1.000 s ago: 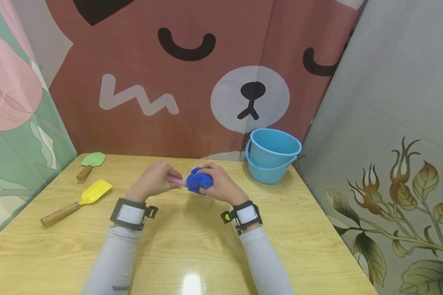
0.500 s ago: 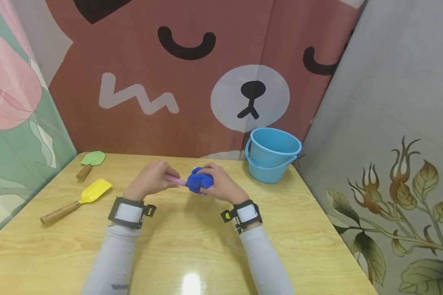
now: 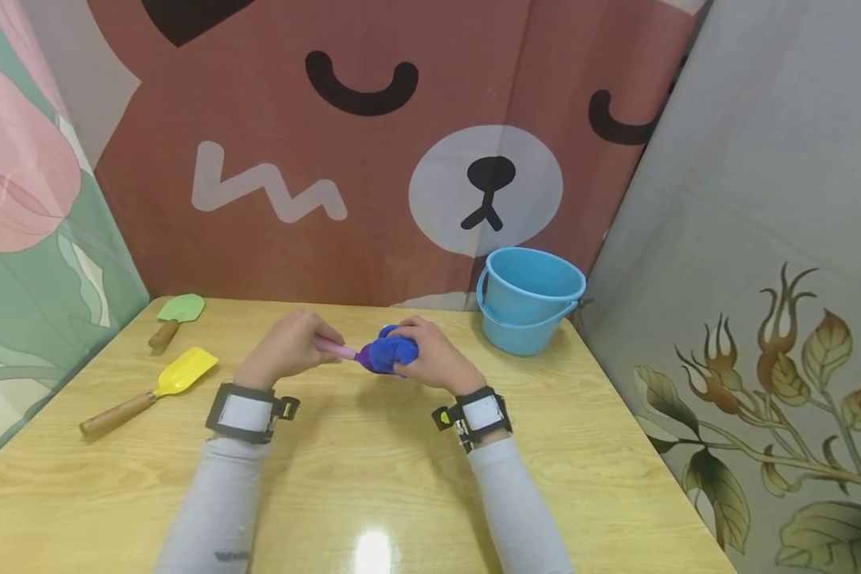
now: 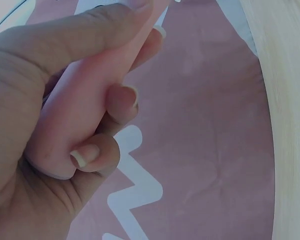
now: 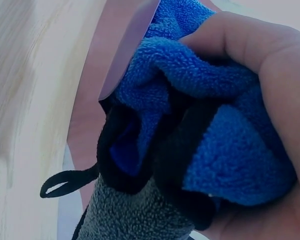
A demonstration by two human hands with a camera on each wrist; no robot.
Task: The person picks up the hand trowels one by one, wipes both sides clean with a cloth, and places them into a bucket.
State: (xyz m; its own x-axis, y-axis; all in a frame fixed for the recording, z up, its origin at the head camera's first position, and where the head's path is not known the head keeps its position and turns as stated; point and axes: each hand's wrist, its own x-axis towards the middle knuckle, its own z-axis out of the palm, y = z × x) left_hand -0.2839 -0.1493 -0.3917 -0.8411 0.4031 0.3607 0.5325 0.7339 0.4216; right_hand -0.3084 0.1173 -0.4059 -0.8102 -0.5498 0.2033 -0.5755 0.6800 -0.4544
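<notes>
My left hand (image 3: 285, 347) grips the pink handle (image 4: 85, 97) of a small shovel, fingers and thumb wrapped round it. The shovel's purple blade (image 3: 363, 358) points right, partly covered by a blue towel (image 3: 395, 352). In the right wrist view, the blade's edge (image 5: 130, 52) lies against the bunched towel, which has a grey side (image 5: 140, 212), black trim and a hanging loop (image 5: 65, 182). My right hand (image 3: 441, 357) holds the towel around the blade; most of the blade is hidden. Both hands are above the table.
A yellow shovel (image 3: 186, 371) and a green one (image 3: 182, 307), both with wooden handles, lie at the left of the wooden table (image 3: 373, 478). A light blue bucket (image 3: 522, 319) with a handle stands at the back right. Printed curtains hang behind.
My left hand has moved slightly left with the shovel, and the towel has shifted slightly right in my right hand. More of the purple blade now shows between handle and towel.
</notes>
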